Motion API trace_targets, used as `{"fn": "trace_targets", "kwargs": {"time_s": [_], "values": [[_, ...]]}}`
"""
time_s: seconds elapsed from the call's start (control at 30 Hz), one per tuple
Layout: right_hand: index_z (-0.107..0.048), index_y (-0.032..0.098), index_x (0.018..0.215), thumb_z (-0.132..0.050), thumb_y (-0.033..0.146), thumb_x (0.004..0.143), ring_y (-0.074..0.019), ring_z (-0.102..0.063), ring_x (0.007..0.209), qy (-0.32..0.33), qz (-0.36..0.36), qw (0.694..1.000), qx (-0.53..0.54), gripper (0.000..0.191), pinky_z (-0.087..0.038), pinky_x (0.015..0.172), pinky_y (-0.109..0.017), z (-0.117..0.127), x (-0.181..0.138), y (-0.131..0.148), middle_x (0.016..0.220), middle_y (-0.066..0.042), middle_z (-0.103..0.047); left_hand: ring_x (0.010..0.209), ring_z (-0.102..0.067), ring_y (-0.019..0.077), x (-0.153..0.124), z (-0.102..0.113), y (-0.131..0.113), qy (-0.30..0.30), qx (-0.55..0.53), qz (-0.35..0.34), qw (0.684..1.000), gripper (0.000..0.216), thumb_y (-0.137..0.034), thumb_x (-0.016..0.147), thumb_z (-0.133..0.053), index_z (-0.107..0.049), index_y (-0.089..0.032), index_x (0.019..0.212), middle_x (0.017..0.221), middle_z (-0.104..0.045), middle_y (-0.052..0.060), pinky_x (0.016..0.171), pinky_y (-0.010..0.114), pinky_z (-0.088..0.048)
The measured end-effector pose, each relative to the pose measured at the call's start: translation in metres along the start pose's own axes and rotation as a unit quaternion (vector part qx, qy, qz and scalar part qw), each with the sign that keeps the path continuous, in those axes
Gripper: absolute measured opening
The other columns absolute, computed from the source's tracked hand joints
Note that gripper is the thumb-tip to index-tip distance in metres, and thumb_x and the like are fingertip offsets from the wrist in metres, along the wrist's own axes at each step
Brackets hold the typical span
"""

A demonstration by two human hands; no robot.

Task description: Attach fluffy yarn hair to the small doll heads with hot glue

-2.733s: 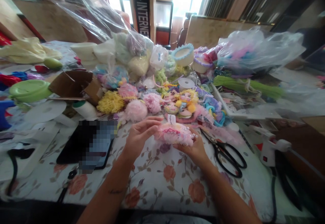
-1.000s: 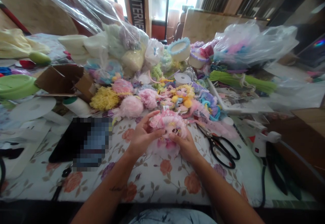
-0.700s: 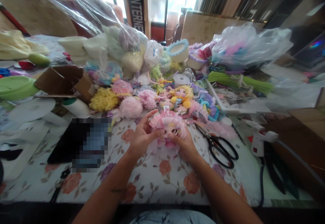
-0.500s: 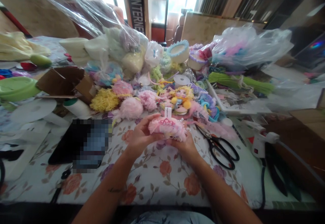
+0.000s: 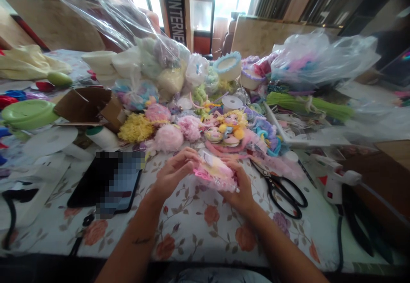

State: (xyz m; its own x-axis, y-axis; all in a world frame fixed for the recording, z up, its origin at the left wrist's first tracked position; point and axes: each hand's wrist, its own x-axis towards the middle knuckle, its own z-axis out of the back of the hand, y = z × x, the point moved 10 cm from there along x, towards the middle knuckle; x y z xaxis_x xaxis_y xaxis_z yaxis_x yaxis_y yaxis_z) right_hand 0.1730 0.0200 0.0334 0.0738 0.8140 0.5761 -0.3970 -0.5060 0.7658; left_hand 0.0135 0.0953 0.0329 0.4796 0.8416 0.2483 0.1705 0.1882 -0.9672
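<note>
Both my hands hold a small pink frilly doll (image 5: 214, 172) just above the flowered tablecloth (image 5: 205, 231). My left hand (image 5: 173, 174) pinches its left edge with bent fingers. My right hand (image 5: 241, 187) cups it from the right and below, fingers curled over its top. The doll lies tilted on its side, with its face hidden from me. A heap of similar dolls and fluffy pompoms (image 5: 224, 131) lies just beyond my hands.
Black scissors (image 5: 285, 191) lie to the right of my hands, and a white glue gun (image 5: 339, 182) with a black cable sits further right. A tablet (image 5: 107, 182) lies to the left. Plastic bags (image 5: 320, 58), a cardboard box (image 5: 88, 103) and green wires (image 5: 310, 105) crowd the back.
The doll faced me a second ago; my hands have since turned it over and tipped it onto its side. Both hands keep hold of it, slightly lower and nearer to me.
</note>
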Motion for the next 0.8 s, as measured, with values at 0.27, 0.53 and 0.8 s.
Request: {"fn": "trace_targets", "kwargs": {"time_s": [0.27,0.53,0.8], "values": [[-0.054,0.023,0.11,-0.075,0.033,0.068,-0.0205,-0.063,0.079,-0.008,-0.049,0.999,-0.021,0.049,-0.052,0.067,-0.031,0.0,0.001,-0.002,0.094,-0.004,-0.067,0.085,-0.054,0.0169,-0.002,-0.001,-0.005,-0.015,0.004,-0.041,0.999,0.016,-0.027,0.087,-0.061,-0.063,-0.017,0.075,0.091,-0.058,0.006,0.076,0.027,-0.043],[-0.057,0.02,0.102,-0.082,0.035,0.061,-0.0225,-0.065,0.083,-0.017,-0.238,0.959,0.154,0.05,-0.054,0.07,-0.033,-0.013,-0.004,-0.034,0.094,-0.005,-0.069,0.079,-0.055,0.014,-0.01,0.001,-0.011,-0.1,0.063,-0.072,0.99,0.008,-0.023,0.083,-0.066,-0.071,-0.018,0.079,0.084,-0.06,0.004,0.07,0.024,-0.043],[-0.052,0.022,0.123,-0.082,0.031,0.064,-0.0234,-0.066,0.093,0.032,-0.316,0.899,0.301,0.067,-0.054,0.078,-0.035,-0.035,-0.017,-0.052,0.108,-0.006,-0.068,0.099,-0.058,0.0203,-0.007,0.004,0.026,-0.073,-0.097,0.082,0.989,0.045,-0.039,0.073,-0.075,-0.066,-0.023,0.115,0.107,-0.065,0.006,0.081,0.027,-0.048]]}}
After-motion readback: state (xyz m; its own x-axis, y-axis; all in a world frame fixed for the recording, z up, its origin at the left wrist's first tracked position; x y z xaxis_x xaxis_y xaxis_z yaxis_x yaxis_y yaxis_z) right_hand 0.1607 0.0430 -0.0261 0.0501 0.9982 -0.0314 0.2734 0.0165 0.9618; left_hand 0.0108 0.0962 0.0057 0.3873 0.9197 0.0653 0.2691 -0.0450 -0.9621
